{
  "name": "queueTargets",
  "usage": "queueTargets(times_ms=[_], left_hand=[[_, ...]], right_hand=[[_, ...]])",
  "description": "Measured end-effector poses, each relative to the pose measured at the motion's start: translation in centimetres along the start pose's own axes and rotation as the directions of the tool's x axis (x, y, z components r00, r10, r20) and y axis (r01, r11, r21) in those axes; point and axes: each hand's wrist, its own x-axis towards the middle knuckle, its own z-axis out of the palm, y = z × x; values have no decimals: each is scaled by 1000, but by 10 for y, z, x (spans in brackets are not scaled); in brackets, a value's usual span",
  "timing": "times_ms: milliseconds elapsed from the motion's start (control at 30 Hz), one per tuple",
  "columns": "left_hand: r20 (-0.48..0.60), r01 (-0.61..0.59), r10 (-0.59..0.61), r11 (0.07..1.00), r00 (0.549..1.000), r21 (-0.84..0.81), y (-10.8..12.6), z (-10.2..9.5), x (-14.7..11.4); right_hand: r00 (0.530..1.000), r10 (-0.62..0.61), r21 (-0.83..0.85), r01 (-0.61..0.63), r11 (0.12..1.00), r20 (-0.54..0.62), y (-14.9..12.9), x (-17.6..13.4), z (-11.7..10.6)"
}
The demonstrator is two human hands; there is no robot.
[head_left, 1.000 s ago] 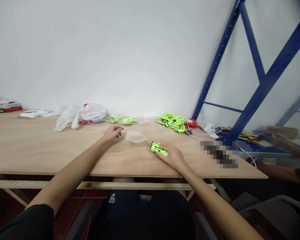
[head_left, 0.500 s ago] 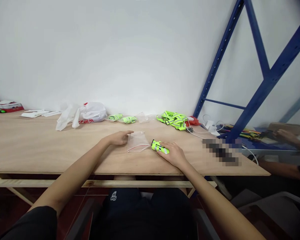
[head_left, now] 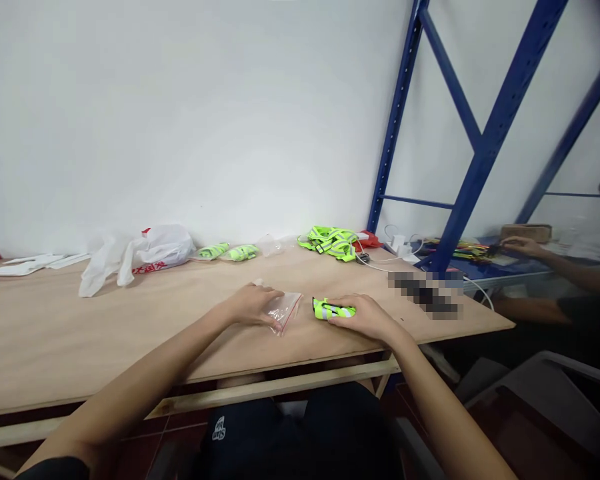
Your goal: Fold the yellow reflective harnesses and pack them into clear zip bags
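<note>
My left hand (head_left: 254, 305) is on a clear plastic zip bag (head_left: 289, 309) with a red seal line, its fingers and thumb curled over the bag's left part. The bag's seal edge points right, and the bag looks flat. Just to the right, my right hand (head_left: 371, 316) closes around a folded neon-yellow reflective strap bundle (head_left: 325, 311). Silver bands and a dark end show on the bundle. It rests on the wooden table (head_left: 220, 357), a short gap away from the bag.
Behind lie two bagged yellow bundles (head_left: 242, 253), a loose reflective vest (head_left: 329, 241), and a clear plastic bag (head_left: 276, 245). A white shopping bag (head_left: 166, 245) and white sheets (head_left: 30, 264) are left. A blue rack post (head_left: 467, 173) stands right, near a co-worker's hand (head_left: 525, 247).
My left hand has moved from the zip bag's far left corner onto the bag, which has turned and crumpled slightly. The right hand keeps hold of the strap bundle. The view has swung right.
</note>
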Motion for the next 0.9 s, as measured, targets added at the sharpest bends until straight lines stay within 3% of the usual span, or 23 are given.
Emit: queueTargets(times_ms=[67, 200, 300, 500, 667, 900], left_hand=[[24, 23, -23, 1000, 999, 4, 6, -5, 8], [130, -54, 58, 998, 990, -40, 7, -15, 18], [211, -61, 88, 990, 974, -129, 9, -12, 22], [27, -95, 102, 977, 994, -193, 16, 1, 24], [-107, -222, 203, 952, 973, -211, 22, 3, 25], [-140, -259, 229, 932, 963, -252, 29, 9, 27]], right_hand=[[1000, -1, -8, 1, 1000, -18, 4, -3, -2], [992, -46, -84, 36, 996, -116, 13, -8, 8], [979, -118, -101, 101, 990, -168, 18, -11, 13], [941, -251, -79, 239, 968, -228, 23, -16, 19], [899, -358, -28, 363, 931, -252, 15, -16, 29], [852, -398, -107, 385, 917, -339, 4, -17, 35]])
